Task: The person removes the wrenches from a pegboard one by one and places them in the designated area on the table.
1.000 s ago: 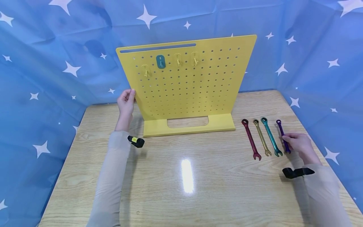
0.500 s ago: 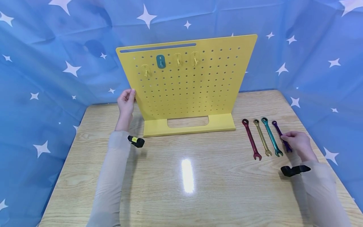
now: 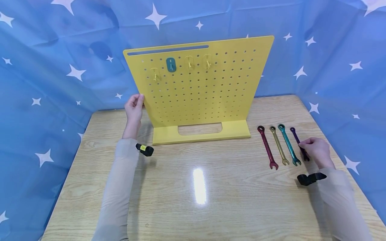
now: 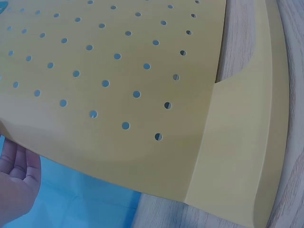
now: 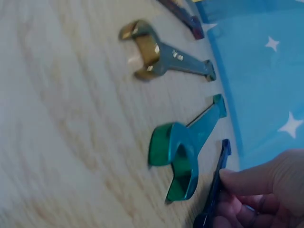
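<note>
Under right hand [image 3: 315, 151], slim purple wrench [image 3: 295, 135], ring end outward

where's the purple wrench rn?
Head view: the purple metal wrench lies rightmost in the row on the wooden table, beside the teal metal wrench, its open end pinched by the right hand.

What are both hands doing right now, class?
Left hand: holds the yellow pegboard by its edge.
Right hand: pinches the purple wrench.
</note>
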Demonstrator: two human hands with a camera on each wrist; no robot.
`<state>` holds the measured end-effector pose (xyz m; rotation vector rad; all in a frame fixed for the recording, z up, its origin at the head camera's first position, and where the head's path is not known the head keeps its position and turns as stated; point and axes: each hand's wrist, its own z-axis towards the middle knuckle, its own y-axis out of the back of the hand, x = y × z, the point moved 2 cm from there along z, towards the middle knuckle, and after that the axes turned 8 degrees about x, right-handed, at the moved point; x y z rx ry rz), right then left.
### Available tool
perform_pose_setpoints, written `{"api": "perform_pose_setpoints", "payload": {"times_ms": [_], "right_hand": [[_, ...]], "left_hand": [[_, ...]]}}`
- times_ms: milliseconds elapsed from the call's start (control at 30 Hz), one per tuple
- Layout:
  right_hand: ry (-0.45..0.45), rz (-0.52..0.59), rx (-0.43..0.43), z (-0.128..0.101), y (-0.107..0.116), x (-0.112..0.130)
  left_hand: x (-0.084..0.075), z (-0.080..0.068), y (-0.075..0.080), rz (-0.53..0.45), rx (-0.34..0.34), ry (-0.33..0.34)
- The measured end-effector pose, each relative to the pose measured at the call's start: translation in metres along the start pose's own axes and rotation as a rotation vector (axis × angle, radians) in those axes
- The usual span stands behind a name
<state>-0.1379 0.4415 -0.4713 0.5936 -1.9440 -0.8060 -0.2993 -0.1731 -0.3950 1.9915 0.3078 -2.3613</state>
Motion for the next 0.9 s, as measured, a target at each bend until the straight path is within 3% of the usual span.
{"api": "perform_pose_setpoints", "payload": {"times_ms": [167,400,633,900], "right_hand": [[-0.008,0.023,-0.016,0.000,0.000,-0.001],[0.106,0.044,-0.172,-0.002,-0.003,0.005],[0.186,0.272,-0.202,0.003,-0.011,0.019],[0.316,0.363,-0.221,-0.012,-0.022,0.071]], "left_hand": [[0.000,0.000,-0.001,-0.005,-0.012,0.002],[-0.001,0.000,-0.002,-0.013,-0.017,-0.001],[0.001,-0.003,-0.003,-0.025,-0.040,-0.014],[0.005,-0.013,-0.004,-0.022,-0.137,-0.050]]}}
